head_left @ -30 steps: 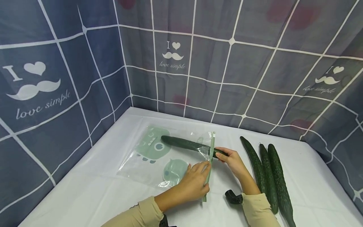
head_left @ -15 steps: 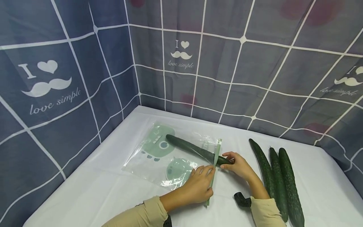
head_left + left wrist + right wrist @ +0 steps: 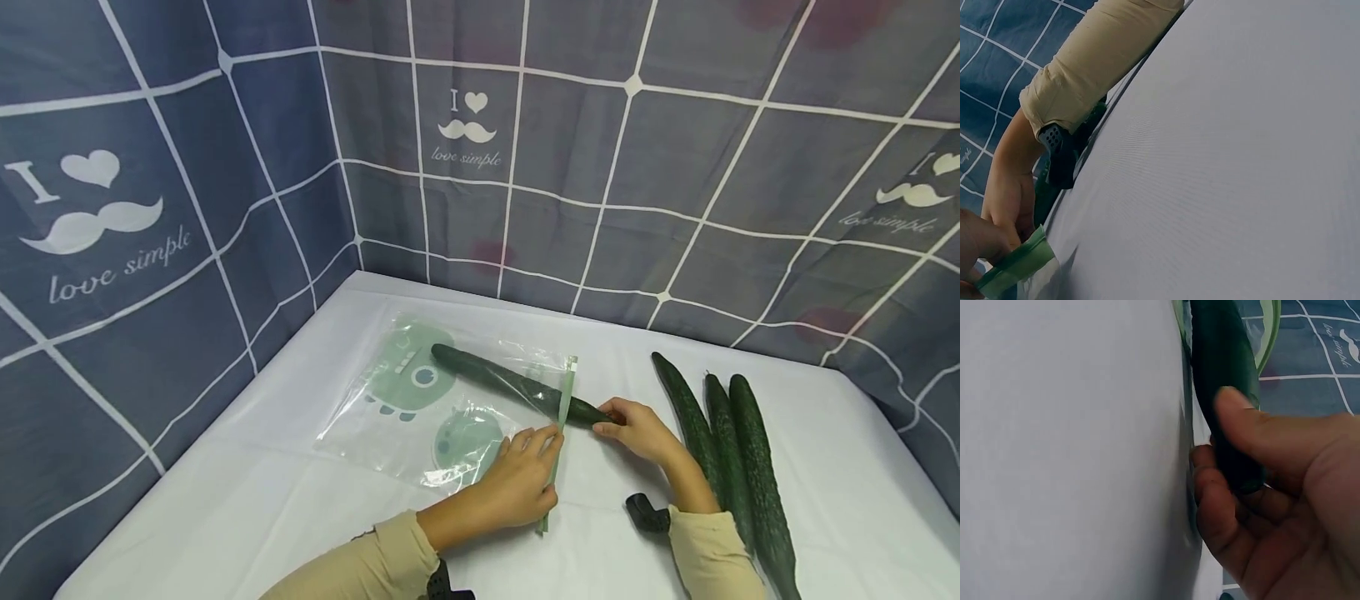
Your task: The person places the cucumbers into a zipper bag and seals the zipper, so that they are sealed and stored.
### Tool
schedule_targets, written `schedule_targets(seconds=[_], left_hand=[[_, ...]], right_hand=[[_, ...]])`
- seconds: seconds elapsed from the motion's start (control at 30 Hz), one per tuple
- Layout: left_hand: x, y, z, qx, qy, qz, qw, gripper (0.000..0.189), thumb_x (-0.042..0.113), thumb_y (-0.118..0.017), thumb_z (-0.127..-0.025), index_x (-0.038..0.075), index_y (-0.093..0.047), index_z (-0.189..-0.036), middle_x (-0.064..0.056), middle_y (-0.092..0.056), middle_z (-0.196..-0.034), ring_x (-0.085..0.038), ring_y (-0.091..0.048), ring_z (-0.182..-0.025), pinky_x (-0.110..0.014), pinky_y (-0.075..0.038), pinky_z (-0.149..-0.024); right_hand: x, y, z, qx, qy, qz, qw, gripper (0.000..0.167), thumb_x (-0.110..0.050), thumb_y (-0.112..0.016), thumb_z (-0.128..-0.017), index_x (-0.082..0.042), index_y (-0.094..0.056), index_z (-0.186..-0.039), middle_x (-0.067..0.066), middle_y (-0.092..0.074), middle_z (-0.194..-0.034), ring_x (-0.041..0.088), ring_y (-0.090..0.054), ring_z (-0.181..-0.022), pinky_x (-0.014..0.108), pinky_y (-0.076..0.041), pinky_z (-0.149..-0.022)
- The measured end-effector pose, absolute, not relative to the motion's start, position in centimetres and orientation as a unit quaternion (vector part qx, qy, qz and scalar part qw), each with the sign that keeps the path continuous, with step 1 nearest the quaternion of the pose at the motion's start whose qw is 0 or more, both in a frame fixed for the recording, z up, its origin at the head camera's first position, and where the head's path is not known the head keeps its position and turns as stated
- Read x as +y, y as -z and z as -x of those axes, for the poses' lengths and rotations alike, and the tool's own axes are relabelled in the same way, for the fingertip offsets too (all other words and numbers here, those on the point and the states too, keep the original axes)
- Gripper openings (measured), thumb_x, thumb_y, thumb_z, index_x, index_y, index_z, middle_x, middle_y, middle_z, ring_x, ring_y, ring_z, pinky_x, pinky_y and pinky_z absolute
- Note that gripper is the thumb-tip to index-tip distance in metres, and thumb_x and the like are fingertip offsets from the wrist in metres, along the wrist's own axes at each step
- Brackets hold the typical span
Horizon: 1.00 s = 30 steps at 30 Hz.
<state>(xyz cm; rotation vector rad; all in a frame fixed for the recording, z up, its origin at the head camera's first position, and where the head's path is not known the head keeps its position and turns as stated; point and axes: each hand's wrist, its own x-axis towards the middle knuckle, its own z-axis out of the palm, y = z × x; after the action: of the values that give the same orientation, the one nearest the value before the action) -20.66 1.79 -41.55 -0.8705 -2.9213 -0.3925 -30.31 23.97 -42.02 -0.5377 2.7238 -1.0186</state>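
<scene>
A clear zip bag (image 3: 352, 446) printed with green cartoon figures lies flat, its green-edged mouth facing right. Through that mouth runs a dark green cucumber (image 3: 585, 412), mostly inside, with its near end sticking out. My right hand (image 3: 641, 435) pinches this outer end between thumb and fingers; the right wrist view shows the thumb lying on the cucumber (image 3: 1222, 356). At the bag's mouth, my left hand (image 3: 517, 483) holds the green zip edge (image 3: 564, 400). The left wrist view shows fingers at the green strip (image 3: 1019, 269), though the fingertips are partly out of frame.
Several more items surround this: three loose cucumbers (image 3: 761, 483) lie side by side right of my right forearm. White cloth covers the table (image 3: 262, 508). A grey checked curtain (image 3: 555, 167) encloses its back and left side. A black wrist device (image 3: 647, 512) sits by my right sleeve.
My right hand's grip has shifted outward along the cucumber to its end. That end has swung slightly toward me. The left hand stays at the bag's mouth; the head view has shifted a little.
</scene>
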Motion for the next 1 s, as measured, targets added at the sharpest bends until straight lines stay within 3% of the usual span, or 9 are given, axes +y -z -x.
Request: schedule_targets(seconds=[0.2, 0.43, 0.7, 1.0], left_hand=[[1.4, 41.4, 20.8, -0.952, 0.134, 0.269, 0.066, 0.063, 0.02, -0.059, -0.078, 0.004, -0.041, -0.136, -0.008, -0.039, -0.139, -0.036, -0.041, -0.122, -0.059, -0.041, -0.089], [1.3, 41.3, 20.8, -0.952, 0.14, 0.262, 0.073, 0.063, 0.019, -0.059, -0.076, 0.005, -0.041, -0.136, -0.007, -0.04, -0.138, -0.035, -0.042, -0.121, -0.059, -0.041, -0.088], [1.8, 40.5, 20.6, -0.948, 0.136, 0.284, 0.056, 0.063, 0.017, -0.056, -0.078, 0.005, -0.039, -0.137, -0.006, -0.036, -0.141, -0.032, -0.041, -0.123, -0.06, -0.039, -0.091], [1.7, 40.8, 20.4, -0.949, 0.123, 0.287, 0.051, 0.066, 0.02, -0.06, -0.077, 0.005, -0.038, -0.137, -0.006, -0.034, -0.142, -0.03, -0.042, -0.122, -0.061, -0.039, -0.09]], right_hand=[[23.4, 42.3, 31.0, 0.883, 0.411, 0.178, 0.138, 0.039, -0.031, -0.044, -0.096, 0.004, -0.055, -0.082, 0.001, -0.047, -0.06, 0.008, -0.041, -0.049, 0.024, -0.038, -0.046], [23.2, 42.8, 30.9, 0.805, 0.55, 0.14, 0.172, 0.038, -0.022, -0.044, -0.096, 0.016, -0.05, -0.094, -0.001, -0.047, -0.067, 0.005, -0.043, -0.054, 0.02, -0.036, -0.047], [24.2, 43.2, 30.5, 0.699, 0.671, 0.18, 0.168, 0.021, -0.014, -0.045, -0.095, -0.01, -0.06, -0.082, -0.007, -0.052, -0.068, 0.001, -0.047, -0.057, 0.014, -0.038, -0.048], [22.7, 43.1, 30.8, 0.695, 0.672, 0.191, 0.173, 0.018, -0.014, -0.047, -0.095, -0.009, -0.062, -0.087, -0.007, -0.054, -0.069, 0.001, -0.048, -0.057, 0.014, -0.038, -0.049]])
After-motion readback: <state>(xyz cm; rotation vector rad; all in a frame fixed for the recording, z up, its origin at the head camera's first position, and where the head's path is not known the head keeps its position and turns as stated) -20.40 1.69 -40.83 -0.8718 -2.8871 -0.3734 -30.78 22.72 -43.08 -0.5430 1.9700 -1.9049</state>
